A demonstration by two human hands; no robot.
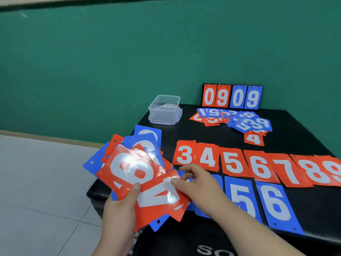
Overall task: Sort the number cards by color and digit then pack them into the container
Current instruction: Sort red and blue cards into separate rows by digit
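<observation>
My left hand (120,209) grips a fanned stack of red and blue number cards (132,167) over the table's left edge, a red 8 on top. My right hand (195,182) pinches the corner of a red 4 card (158,196) in that fan. On the black table (304,133) lies a row of red card piles from red 3 (184,154) to red 9 (334,170). Below it lie a blue 5 (241,196) and a blue 6 (276,204). A clear plastic container (164,109) stands open at the back left.
A loose heap of mixed cards (234,120) lies at the back, with a red 4 (254,139) at its near side. Behind it a scoreboard stand (232,97) shows 09 09. Green wall behind, grey floor tiles to the left.
</observation>
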